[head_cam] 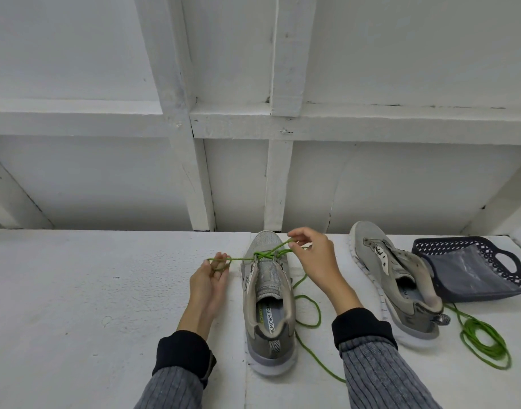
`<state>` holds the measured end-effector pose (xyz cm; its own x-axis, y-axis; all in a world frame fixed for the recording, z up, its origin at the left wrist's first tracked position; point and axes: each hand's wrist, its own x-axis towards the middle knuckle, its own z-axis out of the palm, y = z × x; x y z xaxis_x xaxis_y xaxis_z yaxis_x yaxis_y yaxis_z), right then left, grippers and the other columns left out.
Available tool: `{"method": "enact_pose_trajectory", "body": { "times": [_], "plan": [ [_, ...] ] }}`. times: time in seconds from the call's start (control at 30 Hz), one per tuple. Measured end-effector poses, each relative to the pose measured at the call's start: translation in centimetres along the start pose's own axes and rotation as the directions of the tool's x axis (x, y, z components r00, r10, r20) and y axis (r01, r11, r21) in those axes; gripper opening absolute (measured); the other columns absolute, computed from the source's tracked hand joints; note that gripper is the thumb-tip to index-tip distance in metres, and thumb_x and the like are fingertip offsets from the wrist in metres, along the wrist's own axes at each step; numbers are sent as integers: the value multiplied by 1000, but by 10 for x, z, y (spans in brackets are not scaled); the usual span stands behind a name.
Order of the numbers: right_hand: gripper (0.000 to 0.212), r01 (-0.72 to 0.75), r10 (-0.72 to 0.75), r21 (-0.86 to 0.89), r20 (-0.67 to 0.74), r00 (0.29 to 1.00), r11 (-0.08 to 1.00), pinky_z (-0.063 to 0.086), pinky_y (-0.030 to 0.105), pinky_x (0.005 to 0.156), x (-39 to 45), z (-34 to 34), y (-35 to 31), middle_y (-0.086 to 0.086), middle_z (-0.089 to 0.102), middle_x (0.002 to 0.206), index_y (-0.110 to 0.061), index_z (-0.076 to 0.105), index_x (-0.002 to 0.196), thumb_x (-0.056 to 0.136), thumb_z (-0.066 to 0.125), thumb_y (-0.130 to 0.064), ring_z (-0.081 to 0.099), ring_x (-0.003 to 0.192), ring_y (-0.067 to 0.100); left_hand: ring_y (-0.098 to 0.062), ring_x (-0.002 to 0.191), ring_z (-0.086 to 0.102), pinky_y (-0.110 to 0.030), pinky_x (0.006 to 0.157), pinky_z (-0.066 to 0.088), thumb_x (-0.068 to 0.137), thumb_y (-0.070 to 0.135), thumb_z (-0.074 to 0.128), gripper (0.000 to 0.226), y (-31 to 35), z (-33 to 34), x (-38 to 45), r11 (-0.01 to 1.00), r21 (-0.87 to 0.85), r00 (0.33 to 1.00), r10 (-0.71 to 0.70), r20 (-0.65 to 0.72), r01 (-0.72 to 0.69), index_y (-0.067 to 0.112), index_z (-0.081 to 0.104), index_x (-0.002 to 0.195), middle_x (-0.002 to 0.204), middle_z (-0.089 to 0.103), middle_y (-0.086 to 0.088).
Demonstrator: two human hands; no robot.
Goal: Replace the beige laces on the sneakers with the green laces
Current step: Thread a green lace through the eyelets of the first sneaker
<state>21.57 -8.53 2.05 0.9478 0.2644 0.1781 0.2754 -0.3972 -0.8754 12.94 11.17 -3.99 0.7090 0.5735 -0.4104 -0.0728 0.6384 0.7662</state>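
Green lace point(269, 254) crossed at toe-end eyelets of centre sneaker point(269, 299) on bench point(76, 290); left hand point(213, 276) grip curled round one end, right hand point(309, 255) pinching other; lacing barely begun; next: thread upward. Second sneaker point(397, 281) right, unlaced

I see one sneaker point(269, 293) in the middle of the table point(76, 290), between the two hands. The second sneaker point(395, 278) lies to its right, the basket point(471, 270) further right, a coiled lace point(486, 340) before the basket.
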Motion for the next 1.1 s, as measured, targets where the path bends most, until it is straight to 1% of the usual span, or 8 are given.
{"method": "enact_pose_trajectory", "body": {
  "times": [0.07,0.13,0.2,0.3,0.5,0.63,0.9,1.1],
  "plan": [
    [18,-9,8,21,18,1000,1000,39,4,65,-2,6,0,-9,68,88,-22,69,93,84,69,-6,60,83,4,-11,65,47,-33,90,47,105,4,28,33,1,-1,2,998,37,999,46,2,-46,11,42,77,73,44,-3],
    [19,-17,16,43,32,999,999,40,4,66,-4,11,-1,-9,68,88,-23,68,92,84,69,-5,60,84,5,-10,58,36,-27,68,45,102,-1,26,32,0,-1,4,922,342,983,171,63,-182,14,35,75,71,35,-3],
    [21,-23,20,55,49,999,998,40,4,67,-6,16,-1,-7,69,88,-23,67,91,83,69,-4,61,84,6,-12,63,39,-24,61,39,103,4,27,21,-2,-6,2,700,621,936,256,243,-353,13,39,87,75,42,-3],
    [19,-34,30,72,58,998,997,41,6,68,-12,20,-3,-5,69,88,-20,68,92,83,69,-3,63,84,5,-14,67,41,-25,61,35,104,10,34,13,-7,-13,1,350,775,850,234,471,-526,14,42,94,77,50,-1],
    [16,-21,23,47,-35,999,999,39,6,71,-32,27,-2,-6,60,96,-22,63,94,83,71,-15,53,86,1,-10,100,49,-33,87,39,97,32,56,11,-16,-8,4,224,764,790,284,543,-605,32,61,107,110,56,14],
    [19,-72,74,34,-44,996,997,38,9,69,-41,31,-1,-6,52,92,-19,57,91,82,73,-21,48,80,3,-9,95,49,-38,88,30,95,37,58,8,-12,5,-4,112,818,794,346,500,-564,37,63,88,97,62,20],
    [14,-136,142,65,-106,984,989,49,19,67,-54,42,9,0,59,88,-16,58,87,81,70,-14,56,78,12,-24,91,56,-37,82,30,98,23,50,12,-10,-16,-3,137,970,842,529,101,-202,20,56,89,92,66,0],
    [13,-139,157,120,-164,974,983,50,21,61,-58,43,9,0,61,80,-17,59,77,83,69,-12,55,69,11,-20,122,45,-40,97,28,98,39,55,31,-11,10,-6,-77,852,764,408,501,-518,33,61,127,129,58,11]
  ]
}}
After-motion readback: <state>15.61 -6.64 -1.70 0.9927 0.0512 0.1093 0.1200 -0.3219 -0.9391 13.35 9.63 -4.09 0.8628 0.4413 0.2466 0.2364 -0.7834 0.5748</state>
